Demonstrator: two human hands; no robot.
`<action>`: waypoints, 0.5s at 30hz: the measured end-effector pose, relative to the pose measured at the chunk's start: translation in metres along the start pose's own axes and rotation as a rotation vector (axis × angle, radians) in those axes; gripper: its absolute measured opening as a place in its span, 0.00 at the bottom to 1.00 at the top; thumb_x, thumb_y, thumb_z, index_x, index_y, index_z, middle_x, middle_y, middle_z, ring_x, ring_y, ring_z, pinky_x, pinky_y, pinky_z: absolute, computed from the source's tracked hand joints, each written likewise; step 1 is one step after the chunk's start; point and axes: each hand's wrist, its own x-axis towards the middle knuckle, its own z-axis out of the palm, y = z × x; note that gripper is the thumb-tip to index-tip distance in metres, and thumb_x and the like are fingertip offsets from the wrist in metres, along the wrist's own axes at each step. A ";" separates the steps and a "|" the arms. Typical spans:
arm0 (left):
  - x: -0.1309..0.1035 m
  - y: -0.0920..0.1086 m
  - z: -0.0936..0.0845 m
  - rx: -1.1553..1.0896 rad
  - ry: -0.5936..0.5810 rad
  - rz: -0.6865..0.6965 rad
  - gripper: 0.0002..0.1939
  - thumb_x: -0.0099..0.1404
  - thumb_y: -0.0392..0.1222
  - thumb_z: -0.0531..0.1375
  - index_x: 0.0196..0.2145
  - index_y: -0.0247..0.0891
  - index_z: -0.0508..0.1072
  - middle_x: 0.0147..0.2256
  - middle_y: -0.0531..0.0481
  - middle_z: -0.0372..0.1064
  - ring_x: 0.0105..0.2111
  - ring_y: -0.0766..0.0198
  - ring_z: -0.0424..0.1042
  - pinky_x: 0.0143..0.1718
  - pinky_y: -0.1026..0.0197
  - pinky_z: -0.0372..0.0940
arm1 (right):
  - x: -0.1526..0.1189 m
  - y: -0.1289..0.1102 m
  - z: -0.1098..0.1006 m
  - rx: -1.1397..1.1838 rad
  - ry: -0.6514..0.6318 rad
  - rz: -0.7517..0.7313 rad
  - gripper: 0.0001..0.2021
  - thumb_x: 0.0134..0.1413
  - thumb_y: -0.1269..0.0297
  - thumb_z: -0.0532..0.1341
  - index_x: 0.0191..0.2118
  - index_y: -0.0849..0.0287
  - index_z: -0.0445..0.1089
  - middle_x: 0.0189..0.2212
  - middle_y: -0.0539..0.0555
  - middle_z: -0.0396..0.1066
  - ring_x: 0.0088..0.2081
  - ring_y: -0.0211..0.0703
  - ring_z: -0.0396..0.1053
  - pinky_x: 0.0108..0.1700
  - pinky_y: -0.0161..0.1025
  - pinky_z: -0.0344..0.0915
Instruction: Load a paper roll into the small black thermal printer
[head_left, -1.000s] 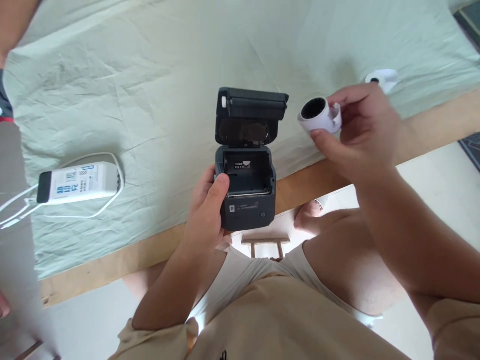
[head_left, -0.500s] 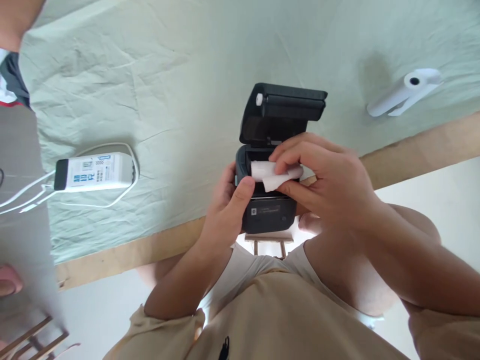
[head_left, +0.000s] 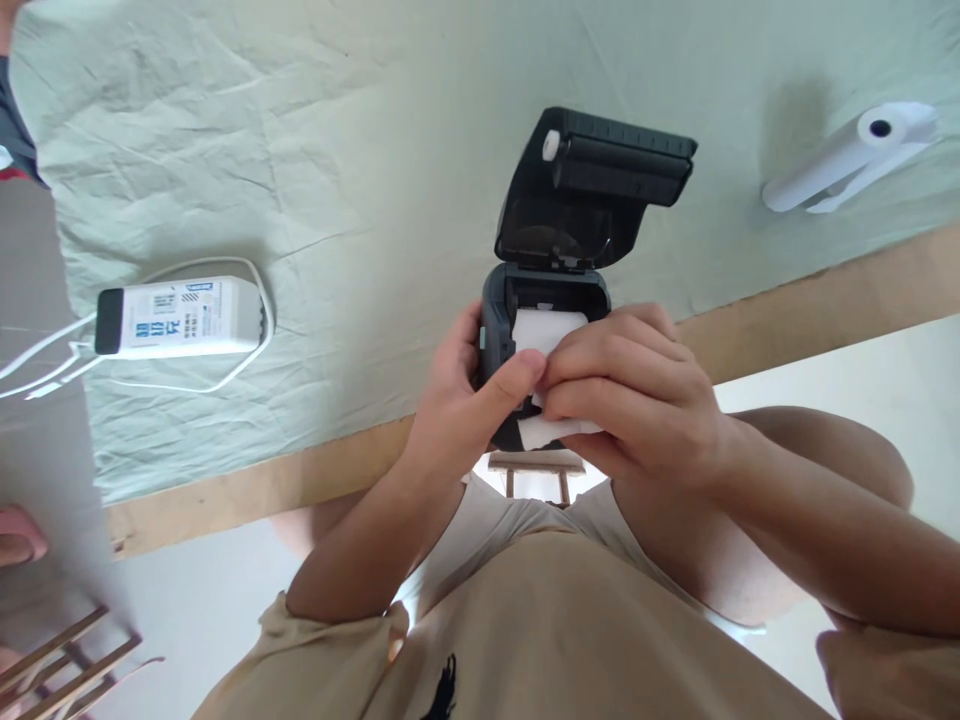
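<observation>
A dark portable thermal printer (head_left: 493, 310) is held above the table's near edge, its hinged lid (head_left: 630, 172) swung up and back. My left hand (head_left: 461, 405) grips the printer's left side, with the thumb lying over the compartment rim. In the open compartment sits a white paper roll (head_left: 546, 328). The fingers of my right hand (head_left: 641, 385) are closed on the paper and cover the roll's right part. The loose paper end (head_left: 541, 431) hangs out over the printer's front. My right fingertips and left thumb are close together at the roll.
A second white paper roll (head_left: 832, 160) lies on the green cloth (head_left: 360, 140) at the right. To the left is a white power bank or adapter (head_left: 187, 318) with a white cable. The wooden table edge (head_left: 300, 475) runs below my hands. Another person's sleeve (head_left: 16, 130) shows far left.
The roll has gone down into the printer's compartment, and its loose end now reaches over the front. My right hand has moved slightly down. The lid appears tilted further back.
</observation>
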 end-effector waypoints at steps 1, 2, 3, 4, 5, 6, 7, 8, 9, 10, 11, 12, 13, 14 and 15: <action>0.001 0.001 -0.001 -0.004 -0.013 0.001 0.25 0.57 0.47 0.76 0.49 0.43 0.74 0.36 0.53 0.77 0.38 0.59 0.79 0.38 0.60 0.76 | -0.002 0.000 0.002 0.007 -0.005 -0.010 0.05 0.69 0.70 0.59 0.39 0.53 0.66 0.37 0.49 0.80 0.40 0.40 0.77 0.41 0.45 0.66; 0.001 0.003 -0.001 -0.008 -0.019 0.000 0.27 0.54 0.45 0.77 0.49 0.43 0.73 0.37 0.54 0.77 0.38 0.60 0.78 0.38 0.60 0.76 | -0.003 0.000 0.003 0.018 -0.003 -0.018 0.05 0.69 0.69 0.59 0.39 0.53 0.66 0.38 0.49 0.80 0.40 0.40 0.77 0.42 0.45 0.66; 0.001 0.005 -0.001 -0.008 -0.016 -0.008 0.28 0.53 0.43 0.77 0.49 0.43 0.73 0.37 0.54 0.77 0.38 0.60 0.78 0.39 0.60 0.76 | -0.004 0.000 0.004 0.030 0.004 -0.017 0.05 0.69 0.69 0.60 0.39 0.53 0.66 0.38 0.50 0.80 0.41 0.41 0.76 0.42 0.45 0.66; 0.001 0.006 -0.001 0.002 -0.005 -0.022 0.29 0.52 0.43 0.77 0.49 0.43 0.73 0.37 0.54 0.77 0.38 0.61 0.77 0.39 0.60 0.75 | -0.005 0.000 0.004 0.044 0.007 -0.015 0.04 0.69 0.68 0.61 0.39 0.53 0.66 0.38 0.50 0.79 0.41 0.41 0.76 0.42 0.45 0.66; 0.001 0.007 0.000 0.018 0.008 -0.042 0.29 0.52 0.43 0.77 0.50 0.43 0.72 0.37 0.54 0.77 0.38 0.61 0.77 0.39 0.60 0.75 | -0.005 0.001 0.004 0.057 -0.002 -0.014 0.04 0.68 0.68 0.61 0.39 0.54 0.67 0.37 0.51 0.79 0.40 0.41 0.75 0.42 0.45 0.67; 0.000 0.008 0.000 0.037 0.022 -0.057 0.29 0.53 0.43 0.76 0.50 0.42 0.72 0.37 0.54 0.77 0.38 0.61 0.77 0.39 0.60 0.75 | -0.006 0.001 0.003 0.065 -0.007 -0.018 0.04 0.68 0.69 0.62 0.39 0.54 0.68 0.37 0.51 0.79 0.39 0.41 0.75 0.42 0.45 0.67; 0.000 0.008 0.001 0.057 0.032 -0.061 0.28 0.54 0.43 0.76 0.51 0.42 0.73 0.36 0.55 0.76 0.38 0.61 0.77 0.39 0.60 0.75 | -0.006 0.001 0.003 0.068 -0.007 -0.030 0.03 0.67 0.69 0.62 0.40 0.55 0.68 0.36 0.51 0.79 0.39 0.41 0.75 0.42 0.46 0.67; 0.000 0.008 0.001 0.075 0.037 -0.048 0.28 0.54 0.43 0.76 0.51 0.42 0.73 0.36 0.55 0.76 0.38 0.61 0.77 0.39 0.59 0.75 | -0.006 0.002 0.002 0.073 -0.006 -0.048 0.03 0.67 0.69 0.62 0.39 0.55 0.68 0.35 0.50 0.78 0.39 0.41 0.75 0.42 0.46 0.67; -0.001 0.008 0.001 0.087 0.035 -0.026 0.28 0.55 0.43 0.75 0.51 0.42 0.73 0.35 0.55 0.76 0.38 0.60 0.78 0.39 0.59 0.76 | -0.006 0.002 0.000 0.080 -0.003 -0.068 0.03 0.68 0.68 0.62 0.39 0.55 0.69 0.34 0.50 0.78 0.39 0.41 0.75 0.42 0.47 0.67; -0.001 0.007 0.000 0.096 0.030 -0.009 0.28 0.55 0.43 0.75 0.52 0.42 0.73 0.36 0.54 0.77 0.39 0.59 0.78 0.39 0.59 0.76 | -0.006 0.003 -0.001 0.088 0.009 -0.087 0.03 0.68 0.66 0.62 0.38 0.54 0.69 0.33 0.50 0.77 0.39 0.42 0.76 0.42 0.47 0.68; -0.001 0.006 0.000 0.103 0.026 -0.003 0.28 0.56 0.42 0.74 0.53 0.42 0.73 0.37 0.53 0.77 0.40 0.58 0.79 0.40 0.58 0.77 | -0.007 0.003 -0.002 0.094 0.050 -0.106 0.03 0.67 0.66 0.62 0.38 0.54 0.69 0.32 0.50 0.76 0.39 0.43 0.76 0.41 0.47 0.69; -0.001 0.006 0.000 0.111 0.024 -0.004 0.29 0.56 0.41 0.74 0.54 0.42 0.73 0.39 0.52 0.78 0.41 0.56 0.80 0.40 0.57 0.78 | -0.007 0.005 -0.003 0.086 0.107 -0.099 0.02 0.66 0.66 0.62 0.38 0.54 0.69 0.32 0.50 0.75 0.38 0.44 0.76 0.39 0.47 0.69; -0.002 0.006 0.000 0.121 0.025 -0.011 0.31 0.56 0.40 0.73 0.56 0.43 0.73 0.41 0.51 0.79 0.43 0.55 0.81 0.40 0.56 0.79 | -0.008 0.007 -0.004 0.057 0.175 -0.054 0.03 0.64 0.68 0.62 0.38 0.53 0.69 0.32 0.50 0.75 0.37 0.44 0.76 0.39 0.46 0.70; -0.002 0.006 0.001 0.131 0.028 -0.017 0.33 0.55 0.39 0.73 0.58 0.43 0.73 0.43 0.50 0.80 0.45 0.53 0.81 0.40 0.55 0.79 | -0.009 0.009 -0.005 0.017 0.261 0.019 0.04 0.62 0.70 0.62 0.39 0.52 0.69 0.34 0.51 0.74 0.38 0.45 0.76 0.40 0.46 0.71; -0.003 0.006 0.002 0.140 0.033 -0.020 0.35 0.55 0.38 0.73 0.60 0.44 0.72 0.45 0.49 0.80 0.46 0.51 0.81 0.41 0.55 0.80 | -0.009 0.012 -0.005 -0.016 0.340 0.110 0.06 0.60 0.70 0.61 0.41 0.51 0.69 0.38 0.53 0.74 0.41 0.48 0.77 0.42 0.47 0.72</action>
